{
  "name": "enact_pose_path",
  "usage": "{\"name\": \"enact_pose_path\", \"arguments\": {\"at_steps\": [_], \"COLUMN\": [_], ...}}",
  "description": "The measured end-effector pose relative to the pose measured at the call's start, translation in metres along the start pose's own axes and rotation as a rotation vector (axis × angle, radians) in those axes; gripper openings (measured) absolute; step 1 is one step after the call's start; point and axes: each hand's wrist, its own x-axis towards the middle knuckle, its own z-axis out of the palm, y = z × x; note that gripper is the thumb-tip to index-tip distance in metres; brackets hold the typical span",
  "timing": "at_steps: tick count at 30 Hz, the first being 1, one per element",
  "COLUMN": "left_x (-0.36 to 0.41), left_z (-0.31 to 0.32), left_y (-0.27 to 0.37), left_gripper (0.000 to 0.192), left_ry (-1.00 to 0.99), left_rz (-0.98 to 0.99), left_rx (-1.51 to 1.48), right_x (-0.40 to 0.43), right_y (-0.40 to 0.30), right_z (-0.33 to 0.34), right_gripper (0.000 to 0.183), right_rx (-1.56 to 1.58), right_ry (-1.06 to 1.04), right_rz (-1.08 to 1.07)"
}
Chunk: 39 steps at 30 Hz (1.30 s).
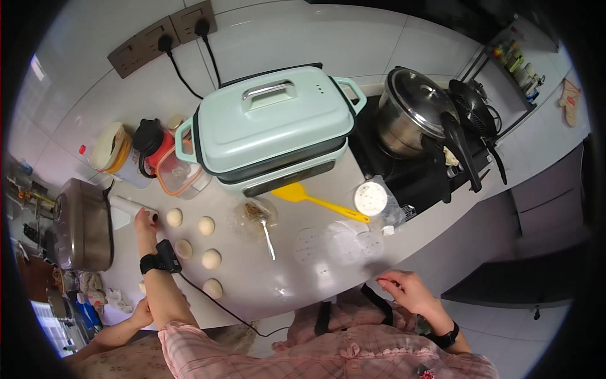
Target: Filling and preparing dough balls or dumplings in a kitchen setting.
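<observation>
At the left, my left hand (146, 223) reaches forward, its fingers on the near end of a white roll of plastic film or bags (130, 208). Just right of it sit several round dough balls, among them one at the back (174, 217) and one near the counter's front (212, 288). My right hand (402, 290) hovers at the counter's front edge, fingers curled and thumb against the index finger, with nothing visible in it. Round translucent perforated sheets (348, 244) lie beyond that hand. A plastic-wrapped portion of brown filling (255, 213) has a metal spoon (269, 239) in it.
A mint-green electric cooker (274, 123) with its lid on stands behind a yellow spatula (322, 203). Wrapped white discs (370, 199) lie by the hob, which bears a pressure cooker (412, 113). Another person's hand (141, 312) is at lower left. A cable (227, 310) trails from my left wrist.
</observation>
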Motion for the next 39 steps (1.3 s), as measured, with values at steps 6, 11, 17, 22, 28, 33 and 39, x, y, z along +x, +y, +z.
{"name": "enact_pose_path", "arguments": {"at_steps": [6, 11, 17, 22, 28, 33, 39], "left_x": [-0.110, -0.253, -0.481, -0.536, -0.589, -0.591, -0.582], "left_z": [0.075, 0.134, 0.185, 0.142, 0.081, 0.058, 0.056], "left_y": [0.066, 0.093, 0.075, 0.031, 0.016, 0.014, 0.027], "left_gripper": [0.056, 0.047, 0.027, 0.035, 0.043, 0.050, 0.051], "left_ry": [0.297, 0.049, -0.536, -0.390, -0.170, -0.192, -0.238], "left_rz": [-0.053, 0.361, 0.152, 0.120, 0.005, 0.001, 0.068], "left_rx": [-0.025, -0.355, 0.337, 0.698, 0.826, 1.031, 0.971], "right_x": [0.032, 0.064, 0.092, 0.104, 0.108, 0.102, 0.102], "right_y": [0.033, 0.035, 0.023, 0.014, 0.019, 0.002, -0.012], "right_z": [-0.018, -0.025, -0.002, 0.006, 0.008, 0.001, 0.013], "right_gripper": [0.020, 0.031, 0.028, 0.026, 0.023, 0.008, 0.011], "right_rx": [-0.026, 0.264, 0.220, 0.258, 0.309, 0.569, 0.325], "right_ry": [0.053, 0.091, -0.136, -0.241, -0.331, -0.272, -0.271], "right_rz": [-0.137, -0.072, -0.437, -0.492, -0.487, -0.435, -0.472]}}
